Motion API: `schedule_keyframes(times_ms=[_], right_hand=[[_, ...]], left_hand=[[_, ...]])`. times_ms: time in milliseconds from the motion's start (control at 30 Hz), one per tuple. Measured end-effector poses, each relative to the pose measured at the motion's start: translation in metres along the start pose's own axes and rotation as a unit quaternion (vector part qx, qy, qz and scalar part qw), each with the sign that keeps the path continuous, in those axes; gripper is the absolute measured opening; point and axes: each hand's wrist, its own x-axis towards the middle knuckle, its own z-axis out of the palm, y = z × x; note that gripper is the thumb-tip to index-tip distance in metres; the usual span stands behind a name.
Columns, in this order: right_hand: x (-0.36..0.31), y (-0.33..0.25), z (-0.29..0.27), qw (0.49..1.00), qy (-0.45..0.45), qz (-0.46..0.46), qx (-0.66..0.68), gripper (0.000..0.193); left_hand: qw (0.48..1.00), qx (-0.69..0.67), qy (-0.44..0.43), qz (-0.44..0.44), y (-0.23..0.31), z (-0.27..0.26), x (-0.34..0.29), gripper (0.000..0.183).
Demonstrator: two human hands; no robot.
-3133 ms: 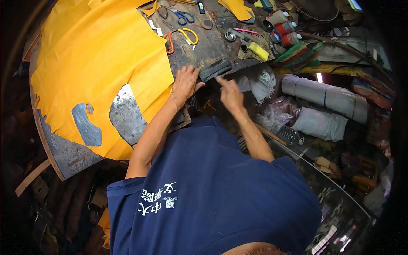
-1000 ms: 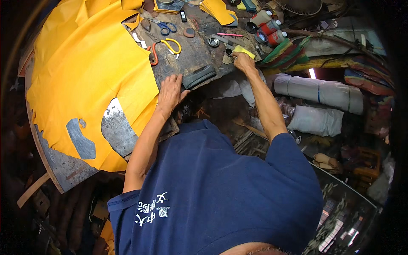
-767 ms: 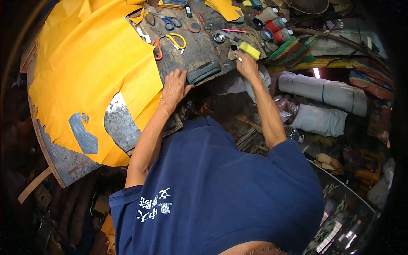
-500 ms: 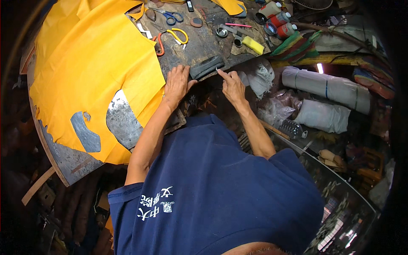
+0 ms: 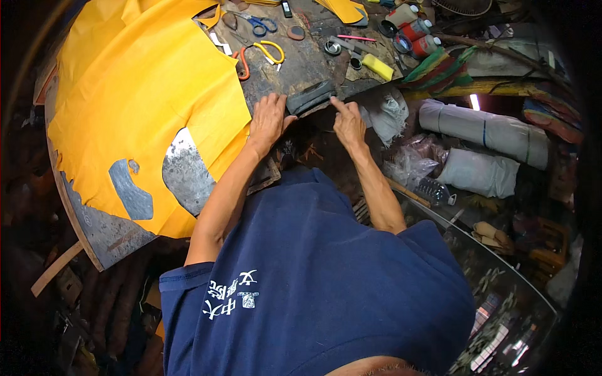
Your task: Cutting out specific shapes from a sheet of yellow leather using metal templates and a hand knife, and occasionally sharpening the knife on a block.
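Note:
A dark grey oblong block [image 5: 311,98], perhaps a whetstone, rests at the near edge of the worktable. My left hand [image 5: 269,119] lies on the tabletop just left of it, fingers stretched forward and thumb at the block's left end. At the other end is my right hand [image 5: 348,122], index finger pointing to the block's right corner and the other fingers curled in. Whatever it grips is too small and hidden to name. Beside my left forearm spreads a large yellow sheet [image 5: 144,81], leather-like, with shapes cut out of it.
Farther back on the worktable [image 5: 282,76] lie orange-and-yellow-handled scissors [image 5: 271,51], blue-handled scissors [image 5: 260,25], a yellow block [image 5: 377,67] and a pink pen [image 5: 356,38]. Red bottles [image 5: 424,46] stand at the far right. White wrapped rolls [image 5: 483,128] and a plastic bottle [image 5: 434,190] lie right of my arm.
My right fingertips have shifted slightly right along the block to its corner, and a small bright tip seen there before no longer shows. The whole view has shifted a little.

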Motion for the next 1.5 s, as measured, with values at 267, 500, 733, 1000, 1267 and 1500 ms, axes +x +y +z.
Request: schedule_keyframes(times_ms=[267, 500, 733, 1000, 1267, 1500], right_hand=[[-0.004, -0.013, -0.001, 1.000, 0.020, 0.004, 0.006, 0.041], [-0.012, -0.018, 0.000, 1.000, -0.016, -0.010, 0.022, 0.047], [-0.003, -0.020, 0.004, 1.000, 0.010, -0.017, 0.017, 0.047], [-0.009, -0.009, 0.004, 0.999, -0.034, -0.030, -0.004, 0.050], [-0.007, -0.003, 0.004, 0.998, -0.030, -0.051, -0.003, 0.053], [-0.007, -0.026, 0.009, 0.999, -0.018, -0.044, 0.007, 0.045]], left_hand=[[1.000, 0.000, 0.010, -0.012, 0.003, 0.000, -0.002, 0.057], [1.000, -0.005, -0.006, -0.021, 0.002, 0.003, -0.005, 0.060], [0.998, -0.040, -0.013, -0.043, -0.002, -0.004, 0.000, 0.050], [0.999, -0.040, 0.004, -0.027, -0.003, 0.012, -0.002, 0.056], [0.999, -0.025, 0.032, -0.018, 0.003, 0.020, 0.002, 0.056], [0.998, -0.051, 0.035, -0.006, -0.008, 0.012, -0.002, 0.051]])
